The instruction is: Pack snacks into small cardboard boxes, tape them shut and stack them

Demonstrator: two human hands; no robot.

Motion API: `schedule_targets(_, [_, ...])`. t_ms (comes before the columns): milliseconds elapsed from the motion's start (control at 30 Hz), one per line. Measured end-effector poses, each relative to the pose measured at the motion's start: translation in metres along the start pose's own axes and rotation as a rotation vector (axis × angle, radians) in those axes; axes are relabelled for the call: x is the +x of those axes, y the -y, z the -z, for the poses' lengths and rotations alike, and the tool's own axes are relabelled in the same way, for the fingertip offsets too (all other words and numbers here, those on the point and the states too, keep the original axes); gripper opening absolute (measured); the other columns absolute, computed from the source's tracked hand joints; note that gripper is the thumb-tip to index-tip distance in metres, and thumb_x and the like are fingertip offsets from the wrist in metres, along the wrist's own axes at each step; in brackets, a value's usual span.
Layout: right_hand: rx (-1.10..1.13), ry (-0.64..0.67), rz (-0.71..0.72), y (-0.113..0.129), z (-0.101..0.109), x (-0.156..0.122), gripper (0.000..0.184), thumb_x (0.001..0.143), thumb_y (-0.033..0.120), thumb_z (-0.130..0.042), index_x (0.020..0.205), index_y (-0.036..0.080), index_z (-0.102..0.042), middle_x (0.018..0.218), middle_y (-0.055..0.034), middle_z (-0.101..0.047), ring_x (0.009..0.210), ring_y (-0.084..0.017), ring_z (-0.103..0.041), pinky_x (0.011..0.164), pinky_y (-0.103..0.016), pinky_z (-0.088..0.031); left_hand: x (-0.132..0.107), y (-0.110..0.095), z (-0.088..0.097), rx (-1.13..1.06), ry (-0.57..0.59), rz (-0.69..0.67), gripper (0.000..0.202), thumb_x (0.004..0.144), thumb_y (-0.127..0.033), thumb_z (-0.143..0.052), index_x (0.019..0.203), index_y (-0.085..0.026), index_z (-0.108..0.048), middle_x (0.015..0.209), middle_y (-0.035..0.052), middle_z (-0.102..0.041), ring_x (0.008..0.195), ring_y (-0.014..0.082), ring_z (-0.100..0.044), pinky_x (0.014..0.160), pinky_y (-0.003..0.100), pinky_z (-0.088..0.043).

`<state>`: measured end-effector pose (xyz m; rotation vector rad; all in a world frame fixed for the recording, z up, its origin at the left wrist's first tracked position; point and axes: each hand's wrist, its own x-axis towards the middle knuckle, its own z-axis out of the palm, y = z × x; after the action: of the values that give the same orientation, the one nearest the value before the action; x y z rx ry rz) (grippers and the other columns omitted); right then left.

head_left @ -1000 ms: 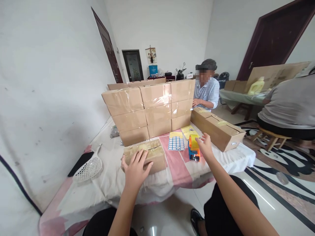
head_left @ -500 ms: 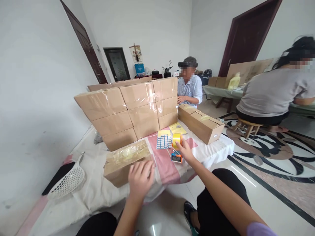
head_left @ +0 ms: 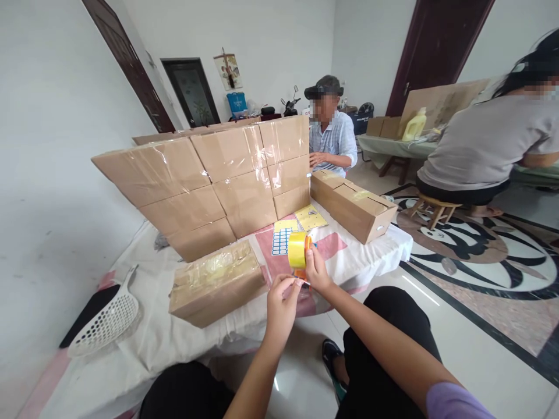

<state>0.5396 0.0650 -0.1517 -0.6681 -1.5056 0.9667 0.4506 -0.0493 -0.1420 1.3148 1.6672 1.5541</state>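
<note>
My right hand [head_left: 318, 270] is wrapped around the handle of a tape dispenser [head_left: 308, 241], orange and loaded with a wide yellow roll of packing tape [head_left: 297, 250]. At the dispenser's lower front, my left hand [head_left: 283, 304] pinches thumb and forefinger together on what looks like the tape's end; the clear film itself barely shows. Left of both hands, a long cardboard box [head_left: 216, 285] with tape across its top lies on the table, touched by neither hand. Just behind the roll is a sheet of blue-edged labels [head_left: 280, 241].
Cardboard boxes [head_left: 242, 195] are stacked in a wall along the table's back. More boxes [head_left: 356, 203] lie at the right edge. A yellow sheet [head_left: 311, 217] is between them. At left rests a white perforated scoop [head_left: 107, 320]. A person [head_left: 334, 137] sits behind, another [head_left: 484, 142] at right.
My left hand has left the long box and moved right to the dispenser, its fingers now pinched. The dispenser has been lifted and drawn nearer, and the view has shifted slightly.
</note>
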Motion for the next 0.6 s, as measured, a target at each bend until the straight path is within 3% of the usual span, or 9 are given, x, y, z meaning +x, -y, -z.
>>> schedule_targets(133, [-0.012, -0.101, -0.027, 0.003, 0.009, 0.021, 0.042, 0.103, 0.059, -0.034, 0.084, 0.026, -0.052, 0.079, -0.0029, -0.055, 0.071, -0.021, -0.051, 0.067, -0.035, -0.045, -0.002, -0.008, -0.008, -0.213, 0.154, 0.21, 0.035, 0.087, -0.049, -0.063, 0.088, -0.016, -0.075, 0.075, 0.0048, -0.072, 0.062, 0.0157, -0.065, 0.063, 0.027, -0.052])
schedule_targets(300, [0.084, -0.203, -0.165, 0.013, 0.018, 0.037, 0.039, 0.098, 0.058, -0.041, 0.083, 0.026, -0.054, 0.083, -0.0029, -0.058, 0.078, -0.021, -0.053, 0.075, -0.035, -0.047, -0.009, 0.009, -0.005, -0.202, 0.229, 0.243, 0.033, 0.086, -0.047, -0.063, 0.077, -0.016, -0.069, 0.066, 0.0012, -0.067, 0.048, 0.0118, -0.058, 0.052, 0.024, -0.046])
schedule_targets(433, [0.385, -0.217, -0.359, 0.013, 0.012, 0.034, 0.029, 0.091, 0.053, -0.057, 0.082, 0.025, -0.058, 0.08, -0.0014, -0.062, 0.079, -0.021, -0.058, 0.076, -0.035, -0.049, -0.01, 0.016, -0.001, -0.029, 0.195, 0.136, 0.03, 0.09, -0.043, -0.058, 0.079, -0.018, -0.07, 0.069, 0.0023, -0.07, 0.058, 0.0152, -0.064, 0.06, 0.025, -0.048])
schedule_targets(600, [0.617, -0.089, -0.54, 0.014, 0.023, 0.037, 0.025, 0.081, 0.042, -0.071, 0.072, 0.025, -0.055, 0.063, 0.0019, -0.06, 0.071, -0.021, -0.063, 0.068, -0.034, -0.055, -0.013, 0.016, 0.001, 0.395, 0.226, -0.191, 0.033, 0.098, -0.035, -0.047, 0.086, -0.023, -0.075, 0.082, 0.0056, -0.077, 0.079, 0.02, -0.071, 0.073, 0.028, -0.051])
